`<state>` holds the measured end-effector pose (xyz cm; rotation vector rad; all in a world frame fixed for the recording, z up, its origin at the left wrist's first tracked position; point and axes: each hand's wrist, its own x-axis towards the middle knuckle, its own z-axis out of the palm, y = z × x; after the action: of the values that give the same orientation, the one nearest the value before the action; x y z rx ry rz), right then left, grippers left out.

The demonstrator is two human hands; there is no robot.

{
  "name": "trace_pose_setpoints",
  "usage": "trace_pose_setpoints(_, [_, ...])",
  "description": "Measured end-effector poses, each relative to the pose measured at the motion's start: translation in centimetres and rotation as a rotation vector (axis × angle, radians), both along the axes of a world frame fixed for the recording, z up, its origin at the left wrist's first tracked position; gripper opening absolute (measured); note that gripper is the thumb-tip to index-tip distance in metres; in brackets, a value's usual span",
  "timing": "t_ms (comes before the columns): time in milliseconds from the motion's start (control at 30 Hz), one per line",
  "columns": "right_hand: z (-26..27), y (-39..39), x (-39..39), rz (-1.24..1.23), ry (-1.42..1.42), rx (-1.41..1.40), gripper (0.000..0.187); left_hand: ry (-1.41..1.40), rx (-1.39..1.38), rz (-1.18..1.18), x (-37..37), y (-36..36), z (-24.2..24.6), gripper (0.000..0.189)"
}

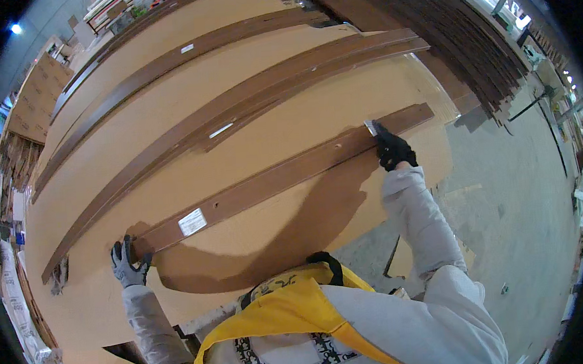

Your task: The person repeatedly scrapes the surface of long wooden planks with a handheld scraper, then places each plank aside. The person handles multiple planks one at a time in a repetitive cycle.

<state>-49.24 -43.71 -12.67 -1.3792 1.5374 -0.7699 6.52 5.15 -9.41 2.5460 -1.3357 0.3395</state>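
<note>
A long brown board [266, 181] lies slanted across the cardboard-covered table [177, 286] before me. It has small round marks and a white label [192, 222] with writing near its left end. My left hand [129, 264], in a grey glove, grips that left end, with the fingers beyond it and the thumb at the near edge. Towards the right end, my right hand [394, 147], in a black glove, holds a small flat pale tool [370, 128] against the board's upper face. Its handle is hidden in the glove, and I cannot tell its exact kind.
Longer brown boards [191, 123] lie beyond, one with a white label [221, 130]. Another labelled board [152, 70] lies farther back. A stack of dark strips [453, 33] stands at the back right. A crumpled grey cloth or glove [60, 275] lies at left. Concrete floor [516, 207] shows at right.
</note>
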Motion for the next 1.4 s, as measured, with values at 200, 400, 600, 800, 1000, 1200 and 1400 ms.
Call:
trace_pose_setpoints(200, [5.8, 10.7, 12.1, -0.073, -0.052, 0.412, 0.047, -0.078, 0.165, -0.092, 2.3, 2.3, 2.5, 0.088])
trace_pose_setpoints(400, [3.1, 15.8, 18.1, 0.079, 0.246, -0.024, 0.061, 0.28, 0.021, -0.089, 8.7, 5.7, -0.1, 0.076])
trace_pose_setpoints(600, [1.2, 13.9, 16.6, 0.251, 0.328, 0.116, 0.041, 0.476, 0.003, -0.145, 10.5, 4.5, -0.5, 0.073])
trace_pose_setpoints(800, [5.1, 10.8, 12.4, -0.086, -0.356, 0.45, 0.041, 1.197, -0.263, -0.28, 5.9, 4.1, -1.4, 0.055])
trace_pose_setpoints(1000, [2.5, 17.9, 16.6, -0.014, -0.123, 0.313, 0.039, 1.875, -0.6, -0.079, -6.8, -0.9, -1.9, 0.033])
trace_pose_setpoints(1200, [6.0, 13.6, 12.6, -0.108, -0.253, 0.436, 0.024, 2.088, -0.612, -0.137, -14.5, -4.7, -1.3, 0.04])
trace_pose_setpoints(1400, [5.0, 12.1, 11.5, 0.015, -0.442, 0.64, 0.033, 2.44, -0.712, -0.083, -18.1, -7.9, -1.1, 0.041])
